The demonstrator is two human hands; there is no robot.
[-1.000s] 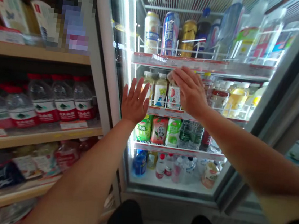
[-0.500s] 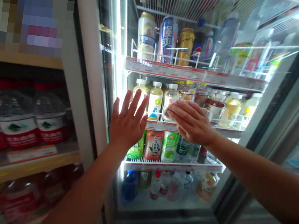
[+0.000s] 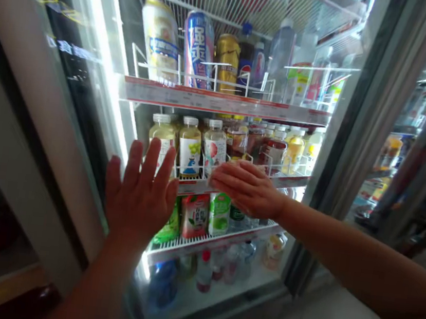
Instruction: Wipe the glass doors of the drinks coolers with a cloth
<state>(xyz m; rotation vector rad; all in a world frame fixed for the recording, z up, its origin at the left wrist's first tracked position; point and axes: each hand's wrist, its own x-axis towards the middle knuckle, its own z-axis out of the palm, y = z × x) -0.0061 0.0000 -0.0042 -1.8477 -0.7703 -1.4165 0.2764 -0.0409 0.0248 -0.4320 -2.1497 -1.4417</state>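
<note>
Right, both of your hands are up on the clear glass door point(image 3: 96, 129) of the lit drinks cooler. Your left hand point(image 3: 138, 197) lies flat against the pane, fingers spread and pointing up, gripping nothing. Your right hand point(image 3: 246, 187) comes in from the side, palm down and fingers straight, pressed on the glass level with the red-and-white price strip point(image 3: 198, 186) of the middle shelf. It is unclenched too, though I can't tell whether anything thin lies under it.

Behind the pane, pale yellow juice bottles with white caps point(image 3: 189, 146) stand just above your fingers. Green-labelled bottles point(image 3: 218, 214) sit a shelf lower, and tall drink cans point(image 3: 197, 49) line the top wire shelf point(image 3: 223, 101).

By my reading, little is done: every drink sits on its shelf behind the glass, and neither hand holds one. Whether the door sits fully home against its grey frame point(image 3: 357, 120), I can't say.
</note>
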